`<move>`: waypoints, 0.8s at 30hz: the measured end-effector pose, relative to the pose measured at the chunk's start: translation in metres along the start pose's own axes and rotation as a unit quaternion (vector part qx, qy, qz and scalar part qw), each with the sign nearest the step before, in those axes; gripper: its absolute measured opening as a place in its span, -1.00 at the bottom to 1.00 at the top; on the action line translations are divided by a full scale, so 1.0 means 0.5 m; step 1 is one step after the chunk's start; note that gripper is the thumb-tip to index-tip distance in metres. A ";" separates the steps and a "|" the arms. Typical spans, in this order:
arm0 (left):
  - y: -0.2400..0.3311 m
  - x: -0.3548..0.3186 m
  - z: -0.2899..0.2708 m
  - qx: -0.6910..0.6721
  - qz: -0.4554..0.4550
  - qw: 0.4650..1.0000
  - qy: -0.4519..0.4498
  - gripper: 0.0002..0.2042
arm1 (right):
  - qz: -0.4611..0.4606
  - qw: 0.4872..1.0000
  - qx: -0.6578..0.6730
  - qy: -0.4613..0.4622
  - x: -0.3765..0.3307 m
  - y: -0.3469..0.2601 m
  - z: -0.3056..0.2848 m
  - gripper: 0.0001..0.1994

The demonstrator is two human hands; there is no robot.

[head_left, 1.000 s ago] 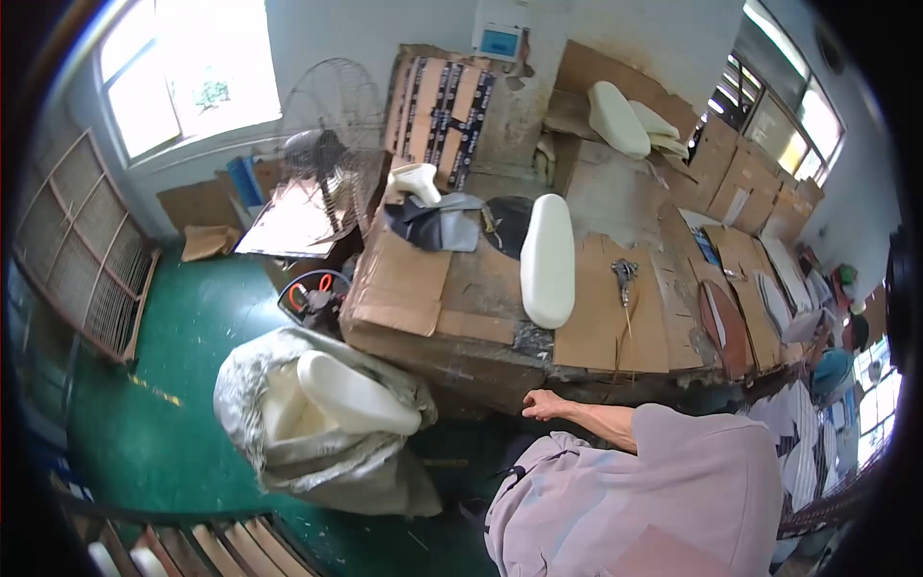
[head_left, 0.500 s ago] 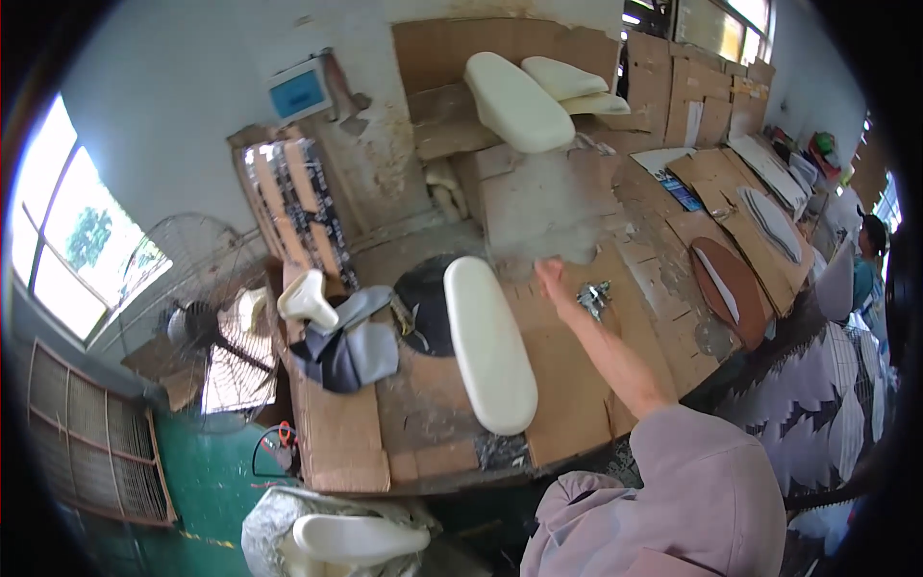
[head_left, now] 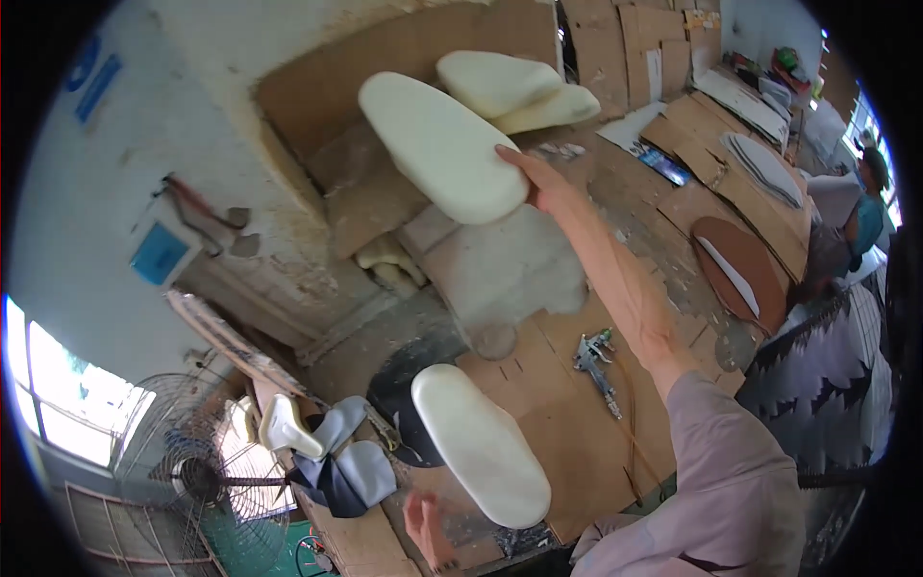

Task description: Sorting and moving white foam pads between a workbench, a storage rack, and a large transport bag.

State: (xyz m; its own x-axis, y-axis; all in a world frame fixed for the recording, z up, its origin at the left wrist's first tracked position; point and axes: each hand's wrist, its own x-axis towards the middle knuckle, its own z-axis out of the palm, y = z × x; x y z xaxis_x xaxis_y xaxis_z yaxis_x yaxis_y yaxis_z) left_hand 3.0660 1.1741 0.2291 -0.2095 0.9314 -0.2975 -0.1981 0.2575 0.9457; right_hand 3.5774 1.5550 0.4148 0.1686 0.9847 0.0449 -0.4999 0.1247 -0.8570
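Reaching far across the bench, the right hand [head_left: 531, 176] closes its fingers on the near end of the long cream foam cushion [head_left: 440, 144], long axis running away up-left, while the left hand [head_left: 426, 526] hovers open by another cushion [head_left: 479, 442].

The right hand [head_left: 538, 183] reaches far across the bench to the upper foam pad [head_left: 442, 144], with two more pads [head_left: 514, 91] stacked close behind it. Under the outstretched arm lies bare cardboard [head_left: 562, 433], broken only by the spray gun [head_left: 596, 365]. The near foam pad [head_left: 481, 442] lies just beside the left hand [head_left: 428, 529], blocking the way forward.
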 end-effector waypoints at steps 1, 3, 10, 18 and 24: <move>0.007 0.057 0.033 0.006 -0.012 1.000 -0.003 -0.46 | -0.018 0.999 0.037 0.001 -0.001 0.007 -0.010 -0.10; 0.002 0.172 0.068 0.042 -0.006 0.999 0.003 -0.30 | -0.033 0.997 0.062 0.018 -0.010 0.052 -0.004 -0.07; -0.041 0.388 0.180 0.146 -0.052 0.977 -0.148 -0.30 | -0.101 0.990 0.079 0.053 -0.180 0.177 0.004 0.01; 0.030 0.226 0.016 0.143 -0.045 0.989 0.006 -0.44 | 0.155 0.975 0.097 0.125 -0.723 0.364 -0.152 0.21; 0.109 -0.012 -0.116 0.049 -0.047 0.982 0.176 -0.27 | 0.297 0.928 0.171 0.144 -1.073 0.468 -0.249 -0.10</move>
State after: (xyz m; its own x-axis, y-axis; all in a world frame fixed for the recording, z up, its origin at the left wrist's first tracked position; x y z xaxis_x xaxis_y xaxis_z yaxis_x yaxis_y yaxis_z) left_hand 3.0008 1.1674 0.2749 -0.5151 0.7604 -0.3954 -0.1438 0.3781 0.9145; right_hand 3.4760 1.0409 0.1264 -0.0279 0.8251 -0.5643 -0.8096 -0.3498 -0.4714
